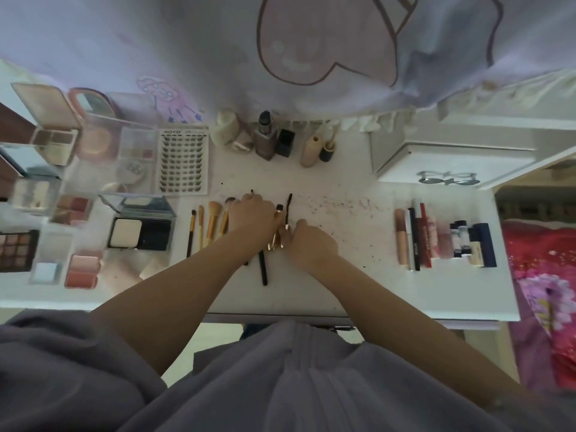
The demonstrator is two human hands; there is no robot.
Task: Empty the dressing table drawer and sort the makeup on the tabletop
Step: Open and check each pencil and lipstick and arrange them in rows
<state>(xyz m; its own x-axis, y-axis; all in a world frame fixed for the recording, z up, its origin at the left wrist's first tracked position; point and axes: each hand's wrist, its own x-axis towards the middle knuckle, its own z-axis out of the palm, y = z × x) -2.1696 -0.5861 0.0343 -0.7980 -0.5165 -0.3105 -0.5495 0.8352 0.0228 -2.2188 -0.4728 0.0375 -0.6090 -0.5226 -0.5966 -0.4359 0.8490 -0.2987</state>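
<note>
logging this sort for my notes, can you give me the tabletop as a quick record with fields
left hand: resting on the brush row, grip unclear
right hand: at a gold object, grip unclear
left zone: palettes and compacts
back zone: bottles
right zone: lipsticks and pencils in a row
mess: dark specks on the tabletop

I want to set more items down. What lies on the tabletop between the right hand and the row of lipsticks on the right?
In the head view, only bare white tabletop with scattered dark crumbs lies between the right hand and the lipstick row.
</note>
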